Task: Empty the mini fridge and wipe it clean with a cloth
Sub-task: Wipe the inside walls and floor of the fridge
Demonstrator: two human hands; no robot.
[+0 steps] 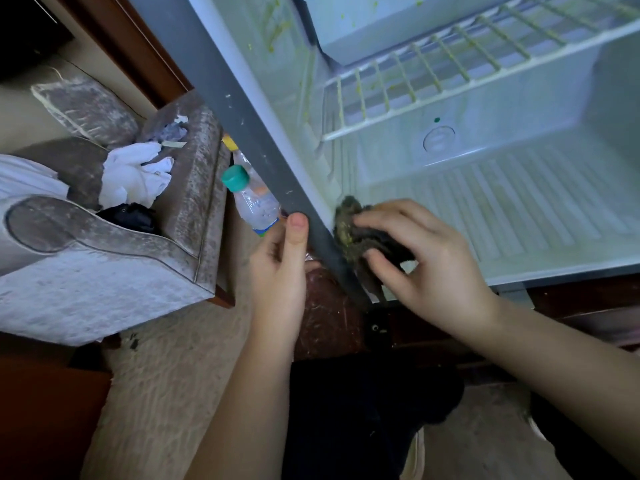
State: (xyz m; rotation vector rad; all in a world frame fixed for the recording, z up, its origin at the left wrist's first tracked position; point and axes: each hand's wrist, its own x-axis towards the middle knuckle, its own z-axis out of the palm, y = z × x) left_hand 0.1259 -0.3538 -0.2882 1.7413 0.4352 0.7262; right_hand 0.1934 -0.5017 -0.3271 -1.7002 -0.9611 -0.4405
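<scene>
The mini fridge (pixel 519 209) stands open with a white ribbed floor and a wire shelf (pixel 460 71); nothing stands inside. Green smears mark its left inner wall. My right hand (pixel 426 261) grips a dark, soiled cloth (pixel 349 223) and presses it into the lower left front corner of the fridge. My left hand (pixel 282 271) holds the grey left front edge (pixel 242 112) of the fridge, with the thumb lying on its face.
A plastic water bottle (pixel 254 199) with a teal cap stands just left of the fridge, beside another yellow-capped one behind it. A grey armchair (pixel 104 271) with white cloths on it sits at the left. Beige carpet and a dark wooden cabinet base lie below.
</scene>
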